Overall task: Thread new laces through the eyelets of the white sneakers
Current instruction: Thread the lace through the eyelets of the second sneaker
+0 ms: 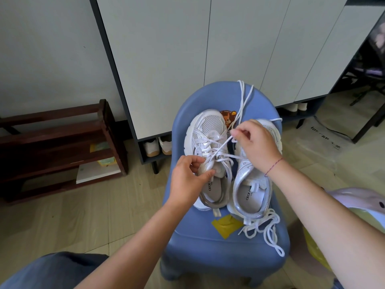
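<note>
Two white sneakers stand side by side on a blue plastic chair [208, 251], toes pointing away from me. My left hand [188, 180] pinches the tongue of the left sneaker [206, 132] near its upper eyelets. My right hand [255, 142] hovers over the right sneaker [250, 184] and pinches a white lace [220, 148] that runs taut down to the left sneaker's eyelets. That lace's free ends [242, 101] trail up over the chair back. A second loose lace [264, 228] lies bunched on the seat by the right sneaker's heel.
A yellow patch [226, 225] is stuck on the seat front. White cabinets [187, 59] stand behind the chair, with shoes [158, 146] under them. A dark wooden rack [58, 149] is at left. Wood-look floor lies all around; a pale bag [364, 207] sits at right.
</note>
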A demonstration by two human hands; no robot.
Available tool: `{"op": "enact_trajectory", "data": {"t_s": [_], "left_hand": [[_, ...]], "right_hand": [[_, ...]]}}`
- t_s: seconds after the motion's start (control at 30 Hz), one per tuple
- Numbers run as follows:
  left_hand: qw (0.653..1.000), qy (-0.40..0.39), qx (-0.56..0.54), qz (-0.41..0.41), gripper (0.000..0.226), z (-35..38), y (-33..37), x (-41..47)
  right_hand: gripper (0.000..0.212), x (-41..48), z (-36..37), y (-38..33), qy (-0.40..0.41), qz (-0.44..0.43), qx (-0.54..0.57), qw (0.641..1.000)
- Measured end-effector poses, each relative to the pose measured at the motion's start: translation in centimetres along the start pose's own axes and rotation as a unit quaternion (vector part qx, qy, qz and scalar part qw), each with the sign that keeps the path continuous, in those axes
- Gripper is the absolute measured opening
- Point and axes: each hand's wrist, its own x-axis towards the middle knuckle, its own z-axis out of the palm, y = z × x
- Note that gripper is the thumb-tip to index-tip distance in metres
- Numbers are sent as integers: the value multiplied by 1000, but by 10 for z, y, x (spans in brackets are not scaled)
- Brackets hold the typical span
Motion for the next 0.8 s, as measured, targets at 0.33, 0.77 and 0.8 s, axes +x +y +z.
{"op": "enact_trajectory", "data": {"t_s": [0.33,0.77,0.8], "left_hand": [[1000,4,-2,-11,33,0,2,0],[1000,-2,-22,-8,32,-4,-1,0],[1000,-2,-23,-8,32,-4,-2,0]], "right_hand": [[20,-5,-30,-15,-129,44,40,990],[19,-25,-3,-6,-170,10,-136,976],[19,-28,-5,-9,-190,12,-115,975]]}}
